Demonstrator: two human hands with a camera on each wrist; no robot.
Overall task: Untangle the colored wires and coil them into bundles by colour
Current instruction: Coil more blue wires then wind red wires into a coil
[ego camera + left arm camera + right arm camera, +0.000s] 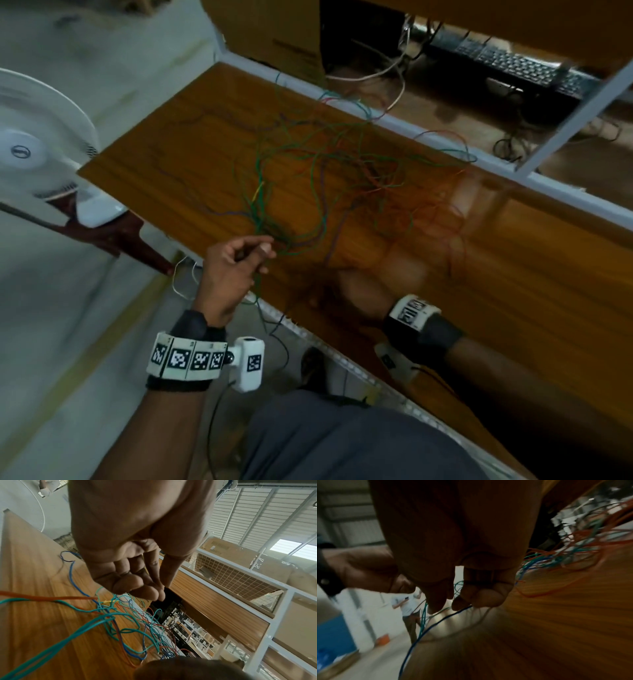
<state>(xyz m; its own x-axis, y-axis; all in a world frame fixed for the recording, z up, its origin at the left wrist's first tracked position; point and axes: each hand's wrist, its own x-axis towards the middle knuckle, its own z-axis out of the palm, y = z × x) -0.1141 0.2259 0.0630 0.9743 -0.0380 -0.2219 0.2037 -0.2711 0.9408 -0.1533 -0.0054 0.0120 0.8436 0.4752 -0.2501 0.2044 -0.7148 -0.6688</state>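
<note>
Sprawling across the middle of the wooden table (191, 144), the tangle of wires (329, 178) is not yet sorted: green, blue, orange and red strands cross one another, some loops hang over the far edge and a few ends trail off the near edge toward the floor. No coiled bundle shows anywhere, so I judge the task to be at its start, with the first strands being picked out.

At the near edge the left hand (233, 270) has thumb and forefinger pinched together at the point where several green wires (96, 623) converge; the other fingers are curled loosely. Whether a strand is caught in that pinch the left wrist view does not settle, though the head view suggests it is. Holding at the knot's edge would give an anchor to pull against.

Blurred in the head view, the right hand (373, 274) sits low over the table just beside the left. From its wrist camera the fingers (489, 597) are curled, and a dark blue wire (426, 628) runs out from under the fingertips, so it seems to grip that one strand, likely to draw it free of the rest.

A white fan (37, 150) stands off the table's left end, and a keyboard (524, 65) lies on a lower shelf beyond
</note>
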